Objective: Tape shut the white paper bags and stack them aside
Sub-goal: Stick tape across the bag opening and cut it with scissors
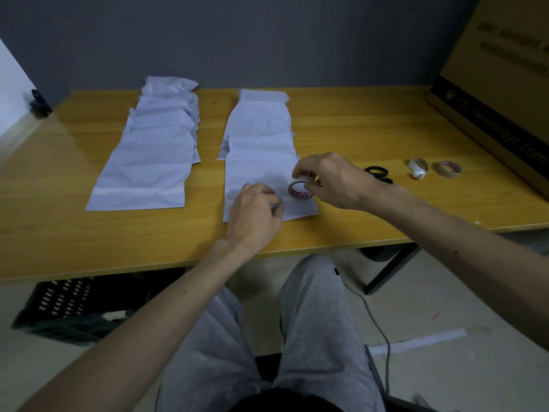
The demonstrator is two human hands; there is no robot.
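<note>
White paper bags are laid in an overlapping row under both hands on the table. At the nearest bag's edge the tape end is pinched by the curled left hand. Just right of it, the tape roll is gripped on edge by the right hand. A taped row lies left of the left hand. Scissors, partly hidden by the right wrist, a tape scrap and a spare roll lie to the right, with a cardboard box beyond.

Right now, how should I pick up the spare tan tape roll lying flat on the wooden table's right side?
Come from above. The spare tan tape roll lies flat, hole upward, so likely pinch its ring wall: thumb inside the hole, fingers on the outer rim.
</note>
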